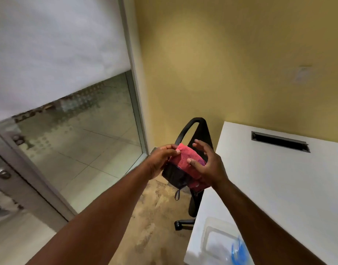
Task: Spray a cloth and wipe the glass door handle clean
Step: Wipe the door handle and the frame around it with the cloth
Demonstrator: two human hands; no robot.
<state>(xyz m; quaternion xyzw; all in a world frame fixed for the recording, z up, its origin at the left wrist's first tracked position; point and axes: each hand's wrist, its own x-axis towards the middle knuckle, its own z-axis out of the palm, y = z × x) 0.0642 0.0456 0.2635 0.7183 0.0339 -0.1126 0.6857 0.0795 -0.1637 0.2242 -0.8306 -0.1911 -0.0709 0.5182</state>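
Observation:
A folded red cloth (183,162) with a dark underside and a small hanging loop is held in front of me at mid-frame. My left hand (161,159) pinches its upper left corner. My right hand (207,163) presses its thumb on the cloth's right side, with the other fingers spread above it. The glass door (78,142) with a frosted upper panel fills the left. Round metal fittings (3,174) sit on the door frame at the far left edge; the handle itself is not clearly seen. A clear spray bottle with blue parts (235,249) lies blurred on the white table.
A white table (279,178) with a dark cable slot (279,141) stands at the right. A black office chair (195,134) is tucked between table and yellow wall (231,64). The floor below is mottled brown.

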